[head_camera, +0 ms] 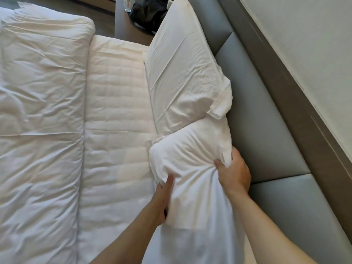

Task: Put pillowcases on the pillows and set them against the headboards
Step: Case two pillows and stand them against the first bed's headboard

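Observation:
A white-cased pillow (192,153) lies near me along the grey padded headboard (266,119). My left hand (162,199) grips its bed-side edge, fingers tucked under the fabric. My right hand (233,173) clutches a bunch of the case on the headboard side, where a loose flap of cloth sticks up. Beyond it a second white-cased pillow (181,73) leans against the headboard, its near corner overlapping the pillow I hold.
A quilted mattress pad (118,115) runs beside the pillows. A rumpled white duvet (42,103) covers the left of the bed. At the far end stands a nightstand (123,29) with a dark bag (148,14). A pale wall (308,44) rises behind the headboard.

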